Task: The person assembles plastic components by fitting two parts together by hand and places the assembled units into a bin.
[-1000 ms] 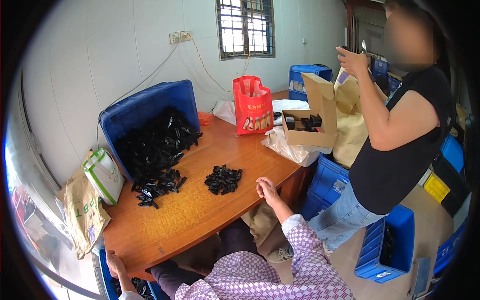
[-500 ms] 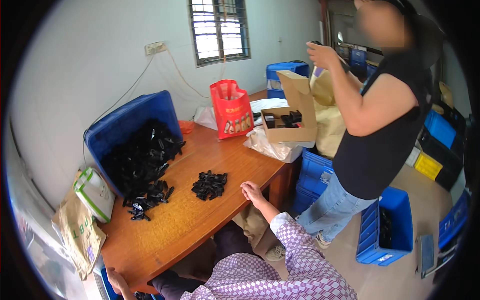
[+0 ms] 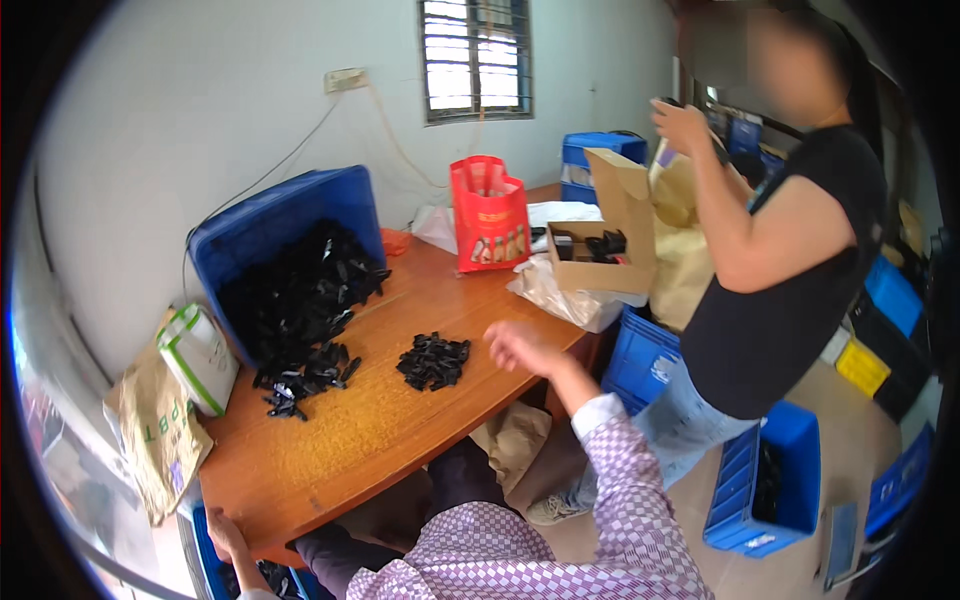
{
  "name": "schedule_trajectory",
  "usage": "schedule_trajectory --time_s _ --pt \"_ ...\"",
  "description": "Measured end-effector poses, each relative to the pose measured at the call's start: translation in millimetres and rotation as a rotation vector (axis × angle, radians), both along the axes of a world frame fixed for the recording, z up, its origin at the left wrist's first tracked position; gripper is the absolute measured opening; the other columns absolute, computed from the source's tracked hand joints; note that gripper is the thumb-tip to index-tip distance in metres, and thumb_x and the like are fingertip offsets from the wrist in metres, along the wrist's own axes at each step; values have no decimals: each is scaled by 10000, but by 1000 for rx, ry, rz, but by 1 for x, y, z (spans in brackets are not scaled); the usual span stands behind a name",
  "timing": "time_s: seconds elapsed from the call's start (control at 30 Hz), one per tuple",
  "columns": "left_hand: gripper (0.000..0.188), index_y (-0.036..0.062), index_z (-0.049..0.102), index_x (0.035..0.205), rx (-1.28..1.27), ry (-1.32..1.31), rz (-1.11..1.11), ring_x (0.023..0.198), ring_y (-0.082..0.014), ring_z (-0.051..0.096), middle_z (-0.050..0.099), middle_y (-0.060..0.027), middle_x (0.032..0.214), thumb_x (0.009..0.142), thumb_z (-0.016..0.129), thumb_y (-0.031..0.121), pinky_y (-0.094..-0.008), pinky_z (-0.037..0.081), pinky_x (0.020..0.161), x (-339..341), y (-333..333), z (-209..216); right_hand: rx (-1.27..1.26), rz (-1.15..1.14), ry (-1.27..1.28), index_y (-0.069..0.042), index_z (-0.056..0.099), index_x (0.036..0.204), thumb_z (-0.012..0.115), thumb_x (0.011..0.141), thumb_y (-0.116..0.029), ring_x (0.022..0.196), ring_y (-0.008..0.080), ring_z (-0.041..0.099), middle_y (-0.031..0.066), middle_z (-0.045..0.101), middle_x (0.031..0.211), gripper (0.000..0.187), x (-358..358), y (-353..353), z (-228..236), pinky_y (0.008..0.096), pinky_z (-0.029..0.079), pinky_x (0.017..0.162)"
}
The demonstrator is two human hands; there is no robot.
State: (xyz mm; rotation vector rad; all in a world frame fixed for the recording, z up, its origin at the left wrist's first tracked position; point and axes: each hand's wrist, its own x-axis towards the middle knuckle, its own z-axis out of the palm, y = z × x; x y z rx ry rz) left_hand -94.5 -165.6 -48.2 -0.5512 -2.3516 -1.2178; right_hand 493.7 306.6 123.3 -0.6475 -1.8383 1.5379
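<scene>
Over the table's right part, my right hand hovers with its fingers loosely bent and somewhat apart, blurred by motion; nothing shows in it. Just left of it lies a small heap of black plastic pieces. My left hand rests against the near left corner of the wooden table, fingers stretched along the edge and holding nothing visible. A blue crate lies tipped on its side at the back left. More black pieces fill it and spill onto the tabletop.
A co-worker stands at the right, hands raised around a dark object. Along the table's far side are a red bag and an open cardboard box. A white-green bag leans at left. A blue bin stands on the floor.
The view has shifted, so the table's things sit slightly farther right. My right hand has risen a little and its fingers have loosened. My left hand stays at the table corner.
</scene>
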Motion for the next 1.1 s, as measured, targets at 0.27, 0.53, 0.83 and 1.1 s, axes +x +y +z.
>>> schedule_trajectory --time_s 0.27,0.53,0.83,1.1 --pt "175 29 613 977 -18 75 19 789 -353 634 658 -171 856 902 459 63 -436 497 713 -3 3 -4 130 -503 621 -102 603 968 485 985 -245 579 69 515 0 590 746 186 69 81 143 210 374 469" --pt "189 21 604 947 -9 -8 9 839 -374 625 655 -195 892 892 434 83 -449 489 748 7 6 2 -48 -192 291 -110 577 954 504 998 -229 564 61 517 -8 567 720 146 9 43 19 208 390 457" --pt "197 27 601 993 -44 -11 -44 873 -388 632 662 -210 921 916 430 89 -450 487 754 4 5 4 -369 -98 205 -92 594 936 599 987 -272 560 71 542 -1 581 721 188 -43 -15 -118 213 406 450" --pt "203 39 565 1100 85 -26 67 927 -436 625 659 -257 1001 959 428 91 -477 481 782 -7 6 -9 -389 -164 260 -65 595 914 586 989 -220 533 80 527 8 571 693 173 -43 -18 -133 219 397 427"
